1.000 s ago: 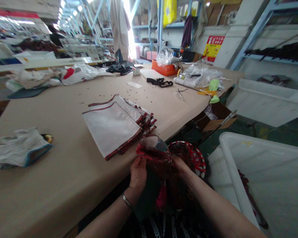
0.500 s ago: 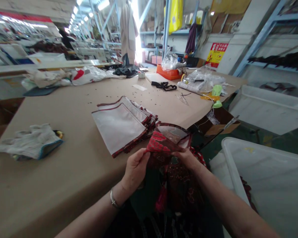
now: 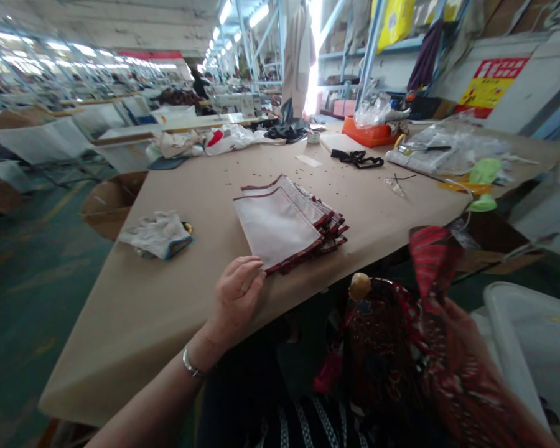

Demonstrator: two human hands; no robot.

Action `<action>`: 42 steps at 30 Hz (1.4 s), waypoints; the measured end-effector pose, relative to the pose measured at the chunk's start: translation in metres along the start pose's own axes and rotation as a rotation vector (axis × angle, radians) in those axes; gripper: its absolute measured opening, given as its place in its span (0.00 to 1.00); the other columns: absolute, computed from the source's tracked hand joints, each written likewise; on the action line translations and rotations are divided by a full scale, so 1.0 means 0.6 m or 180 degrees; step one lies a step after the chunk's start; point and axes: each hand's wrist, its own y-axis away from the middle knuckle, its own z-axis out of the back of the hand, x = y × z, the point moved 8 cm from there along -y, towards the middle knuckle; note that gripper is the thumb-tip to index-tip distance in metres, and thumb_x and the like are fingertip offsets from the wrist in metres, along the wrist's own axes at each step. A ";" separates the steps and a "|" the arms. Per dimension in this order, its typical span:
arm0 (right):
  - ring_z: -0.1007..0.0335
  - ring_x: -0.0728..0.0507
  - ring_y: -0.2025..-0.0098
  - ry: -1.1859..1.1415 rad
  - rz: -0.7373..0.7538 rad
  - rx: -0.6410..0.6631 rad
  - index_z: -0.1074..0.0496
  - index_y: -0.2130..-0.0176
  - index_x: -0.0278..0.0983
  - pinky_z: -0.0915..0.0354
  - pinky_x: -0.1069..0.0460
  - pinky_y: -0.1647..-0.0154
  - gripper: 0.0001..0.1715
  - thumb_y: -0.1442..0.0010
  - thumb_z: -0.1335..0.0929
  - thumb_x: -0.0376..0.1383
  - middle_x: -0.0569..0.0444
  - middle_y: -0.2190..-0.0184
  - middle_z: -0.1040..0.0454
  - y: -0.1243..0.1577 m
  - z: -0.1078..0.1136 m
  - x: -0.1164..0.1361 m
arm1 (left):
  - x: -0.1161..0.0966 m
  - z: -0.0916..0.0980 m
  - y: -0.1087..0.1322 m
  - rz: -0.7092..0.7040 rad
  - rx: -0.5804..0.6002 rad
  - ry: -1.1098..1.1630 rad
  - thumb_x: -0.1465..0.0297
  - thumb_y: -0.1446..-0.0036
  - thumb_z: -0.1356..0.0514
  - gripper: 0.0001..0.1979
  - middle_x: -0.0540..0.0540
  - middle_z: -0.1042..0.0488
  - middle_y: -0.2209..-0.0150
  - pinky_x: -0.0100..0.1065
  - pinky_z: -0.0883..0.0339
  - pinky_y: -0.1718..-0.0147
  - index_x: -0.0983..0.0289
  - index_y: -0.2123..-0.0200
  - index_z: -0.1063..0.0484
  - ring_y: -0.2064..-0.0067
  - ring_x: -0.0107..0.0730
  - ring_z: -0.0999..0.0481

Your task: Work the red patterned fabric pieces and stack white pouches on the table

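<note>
Red-trimmed white fabric pieces (image 3: pixel 287 221) mid-frame: I'd square them under my open left hand (image 3: pixel 236 298); right hand (image 3: pixel 452 323) grips red patterned cloth (image 3: pixel 429 261).

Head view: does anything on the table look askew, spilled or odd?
Mostly not. The stack of white pieces is fanned, its red-trimmed edges stepped rather than flush, and small dark specks are scattered over the table behind it.

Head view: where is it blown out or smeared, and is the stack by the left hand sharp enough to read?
Head view: the doorway light behind the hanging garment is blown out; edges bend from wide-angle distortion; the right hand and red patterned fabric are motion-blurred; the stack of white pieces and left hand are sharp.
</note>
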 end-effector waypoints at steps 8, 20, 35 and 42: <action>0.30 0.30 0.49 0.1472 -0.0461 0.0116 0.29 0.58 0.39 0.38 0.35 0.45 0.32 0.58 0.34 0.55 0.41 0.54 0.26 0.062 -0.008 -0.249 | 0.000 -0.046 -0.002 -0.0257 0.0501 -0.0569 0.73 0.44 0.43 0.12 0.60 0.26 0.54 0.45 0.33 0.47 0.66 0.56 0.28 0.50 0.41 0.29; 0.33 0.44 0.50 0.0480 0.2805 0.0971 0.31 0.54 0.41 0.35 0.46 0.47 0.14 0.38 0.38 0.30 0.51 0.56 0.28 0.126 -0.179 0.283 | -0.014 -0.060 -0.017 -0.0597 0.0720 -0.1131 0.75 0.41 0.47 0.10 0.59 0.23 0.61 0.40 0.32 0.54 0.65 0.65 0.26 0.58 0.39 0.27; 0.29 0.40 0.56 0.2598 0.2732 0.0975 0.30 0.52 0.34 0.34 0.47 0.54 0.24 0.46 0.42 0.22 0.43 0.59 0.25 -0.031 -0.424 0.398 | 0.015 0.003 -0.038 -0.0017 -0.0127 -0.0406 0.78 0.47 0.46 0.08 0.54 0.28 0.65 0.35 0.33 0.62 0.61 0.69 0.31 0.62 0.35 0.28; 0.27 0.39 0.53 0.1213 0.3142 0.0799 0.33 0.51 0.32 0.32 0.45 0.50 0.32 0.56 0.43 0.22 0.42 0.56 0.24 0.023 -0.383 0.360 | 0.063 -0.002 -0.039 0.1958 -0.0937 0.2172 0.67 0.53 0.39 0.06 0.46 0.32 0.79 0.26 0.37 0.81 0.62 0.73 0.33 0.80 0.25 0.34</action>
